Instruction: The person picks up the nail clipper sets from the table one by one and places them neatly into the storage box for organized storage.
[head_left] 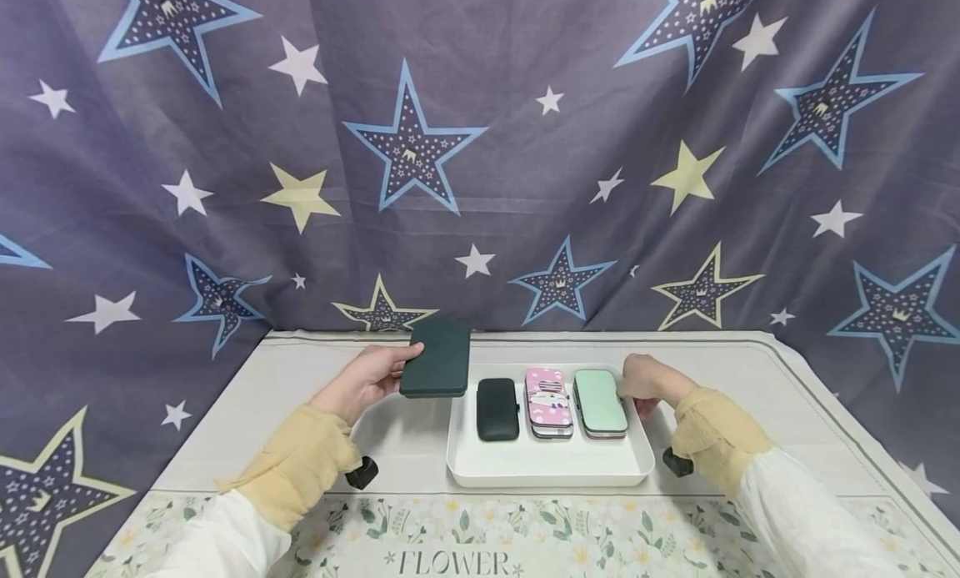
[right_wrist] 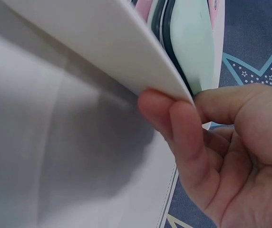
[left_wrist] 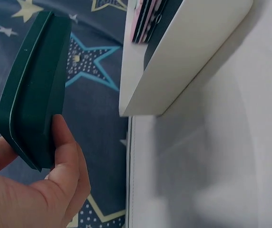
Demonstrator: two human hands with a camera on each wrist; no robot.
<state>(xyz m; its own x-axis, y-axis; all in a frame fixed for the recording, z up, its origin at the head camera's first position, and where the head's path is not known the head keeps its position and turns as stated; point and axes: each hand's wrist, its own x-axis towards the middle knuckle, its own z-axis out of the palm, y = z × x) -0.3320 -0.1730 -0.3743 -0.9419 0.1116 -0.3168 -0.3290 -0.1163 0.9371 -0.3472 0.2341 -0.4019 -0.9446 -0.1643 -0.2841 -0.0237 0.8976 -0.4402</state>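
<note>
My left hand [head_left: 367,379] holds a dark green flat case [head_left: 438,363] above the left end of a white tray [head_left: 555,471]. The left wrist view shows the thumb on one face of the case [left_wrist: 36,90] and fingers on the other. At the tray's right side, my right hand [head_left: 647,383] pinches the rim; in the right wrist view the thumb is inside the wall [right_wrist: 93,42] and the fingers outside. Inside the tray lie a black case [head_left: 498,409], a pink patterned case [head_left: 548,401] and a mint green case [head_left: 601,403], side by side.
The tray stands on a pale table cover [head_left: 315,444] with a floral strip [head_left: 390,520] along the front. Behind the table hangs a dark curtain [head_left: 510,161] with stars. A black strap piece [head_left: 363,473] shows below each wrist.
</note>
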